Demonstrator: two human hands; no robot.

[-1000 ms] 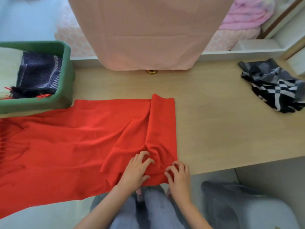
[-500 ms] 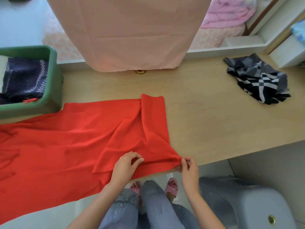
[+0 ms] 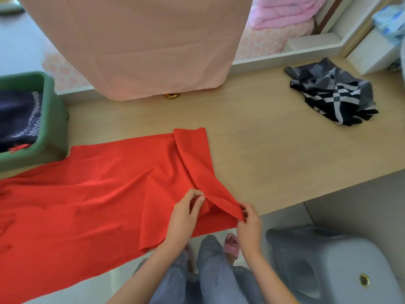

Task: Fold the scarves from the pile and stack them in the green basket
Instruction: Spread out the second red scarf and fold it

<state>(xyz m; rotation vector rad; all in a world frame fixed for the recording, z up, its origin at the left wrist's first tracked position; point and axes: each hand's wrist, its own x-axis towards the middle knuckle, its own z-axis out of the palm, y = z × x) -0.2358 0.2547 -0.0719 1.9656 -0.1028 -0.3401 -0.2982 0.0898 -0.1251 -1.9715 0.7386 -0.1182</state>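
Red scarf (image 3: 98,200) spread across the wooden table (image 3: 274,150), its near right corner lifted.
I see the left hand (image 3: 184,218) pinching a fold and the right hand (image 3: 249,222) pinching that corner at the table's edge; the green basket (image 3: 52,119) sits far left.

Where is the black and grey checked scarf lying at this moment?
In the head view, the checked scarf lies crumpled on the far right of the wooden table, apart from the red scarf and near the white box.
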